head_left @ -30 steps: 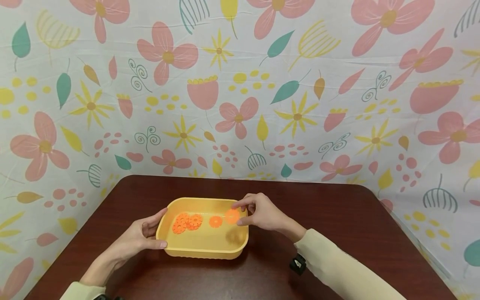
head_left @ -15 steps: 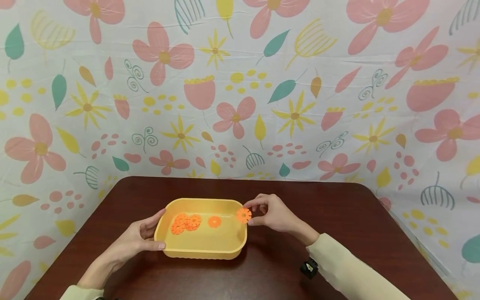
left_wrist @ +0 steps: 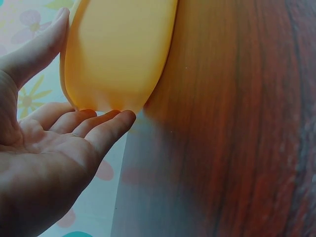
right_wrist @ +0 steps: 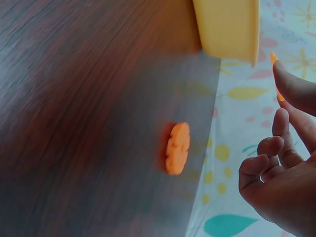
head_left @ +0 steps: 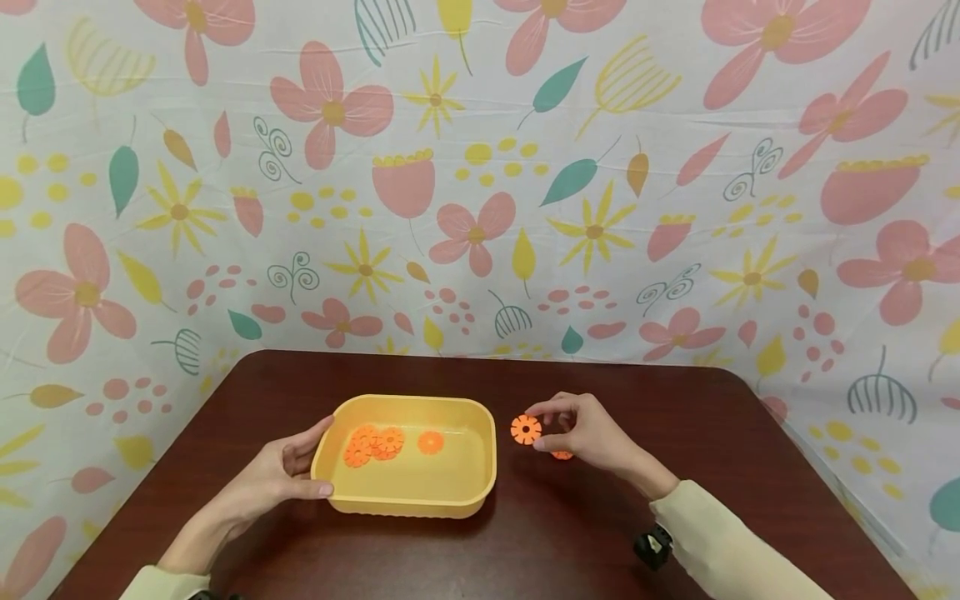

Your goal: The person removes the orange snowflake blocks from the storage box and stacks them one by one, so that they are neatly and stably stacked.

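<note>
A yellow plastic tray (head_left: 408, 498) sits on the dark wooden table (head_left: 675, 417) and holds several orange flower-shaped discs (head_left: 375, 443), one disc (head_left: 431, 442) lying apart from the cluster. My left hand (head_left: 288, 471) rests against the tray's left wall (left_wrist: 113, 54), thumb over the rim, fingers straight along its side. To the right of the tray, above the table, my right hand (head_left: 581, 433) pinches an orange flower disc (head_left: 526, 429) between thumb and forefinger. Another orange disc (head_left: 562, 455) lies on the table under that hand, plain in the right wrist view (right_wrist: 177, 148).
A floral cloth (head_left: 480, 183) hangs behind and around the table. The table's rounded far corners and side edges are in view. Bare wood lies to the right of the tray and in front of it.
My right hand has lifted one orange disc out of the tray, over its right rim, and carried it right over the table. The left hand and tray have stayed put.
</note>
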{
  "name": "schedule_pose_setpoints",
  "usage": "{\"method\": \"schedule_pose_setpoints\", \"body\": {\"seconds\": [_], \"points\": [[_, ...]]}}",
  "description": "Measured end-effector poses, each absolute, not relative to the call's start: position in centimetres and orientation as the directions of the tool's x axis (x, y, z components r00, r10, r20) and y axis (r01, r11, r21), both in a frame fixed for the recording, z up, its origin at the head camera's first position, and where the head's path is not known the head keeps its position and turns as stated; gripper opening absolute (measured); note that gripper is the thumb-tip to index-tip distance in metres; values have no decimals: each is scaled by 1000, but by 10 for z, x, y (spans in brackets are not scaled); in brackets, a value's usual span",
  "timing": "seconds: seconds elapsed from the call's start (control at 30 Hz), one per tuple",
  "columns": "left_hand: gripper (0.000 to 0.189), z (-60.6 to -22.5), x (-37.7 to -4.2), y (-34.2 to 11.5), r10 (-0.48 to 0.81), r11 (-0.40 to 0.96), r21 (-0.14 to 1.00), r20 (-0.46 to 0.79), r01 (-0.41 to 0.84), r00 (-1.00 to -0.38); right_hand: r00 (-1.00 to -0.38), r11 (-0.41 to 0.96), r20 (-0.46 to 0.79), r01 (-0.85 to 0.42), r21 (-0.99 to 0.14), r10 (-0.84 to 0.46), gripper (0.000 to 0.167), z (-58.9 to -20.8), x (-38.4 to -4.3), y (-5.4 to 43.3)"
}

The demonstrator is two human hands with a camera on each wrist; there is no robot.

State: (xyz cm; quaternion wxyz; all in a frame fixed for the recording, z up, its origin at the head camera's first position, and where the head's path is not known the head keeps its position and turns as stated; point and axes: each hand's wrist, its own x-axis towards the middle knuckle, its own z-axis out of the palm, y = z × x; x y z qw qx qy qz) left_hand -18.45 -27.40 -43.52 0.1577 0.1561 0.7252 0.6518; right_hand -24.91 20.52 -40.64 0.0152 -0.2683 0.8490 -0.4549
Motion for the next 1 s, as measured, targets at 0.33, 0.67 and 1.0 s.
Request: {"method": "schedule_pose_setpoints", "body": {"seconds": [0.33, 0.67, 1.0], "points": [[95, -434, -185, -275, 437, 98, 995, -18, 28, -900, -895, 468, 172, -370, -803, -412, 35, -417, -253, 231], [94, -434, -186, -274, 443, 97, 995, -13, 33, -896, -916, 493, 146, -329, -805, -374, 38, -427, -254, 256], [94, -434, -185, -274, 432, 105, 994, -25, 23, -902, -917, 513, 127, -322, -796, -378, 38, -435, -256, 265]]}}
